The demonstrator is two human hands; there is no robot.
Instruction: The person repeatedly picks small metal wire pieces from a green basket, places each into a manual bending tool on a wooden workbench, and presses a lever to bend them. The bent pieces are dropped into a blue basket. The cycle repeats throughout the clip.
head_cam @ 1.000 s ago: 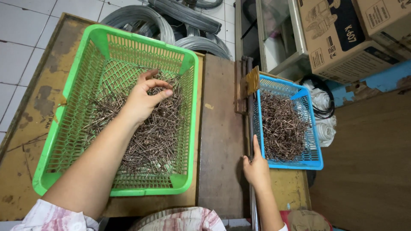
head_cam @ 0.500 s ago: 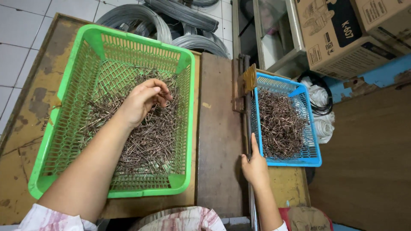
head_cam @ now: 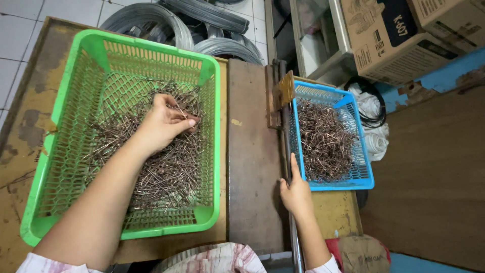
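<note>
A green plastic basket [head_cam: 91, 50] on a worn wooden table holds a heap of thin brown metal wire pieces [head_cam: 166, 172]. My left hand [head_cam: 161, 124] is inside it, fingers pinched on a few of those wire pieces. A smaller blue basket [head_cam: 366, 177] to the right is filled with bent wire pieces [head_cam: 326, 141]. My right hand [head_cam: 295, 192] rests on a long metal bar [head_cam: 293, 237] beside the blue basket's near left corner, fingers closed around it.
A wooden board [head_cam: 252, 151] lies between the two baskets. Coils of grey wire [head_cam: 166, 23] lie on the tiled floor beyond the table. Cardboard boxes [head_cam: 394, 35] stand at the top right. White bags [head_cam: 371, 126] sit behind the blue basket.
My left hand has drawn its fingers together over the wire pieces in the green basket. My right hand stays on the bar.
</note>
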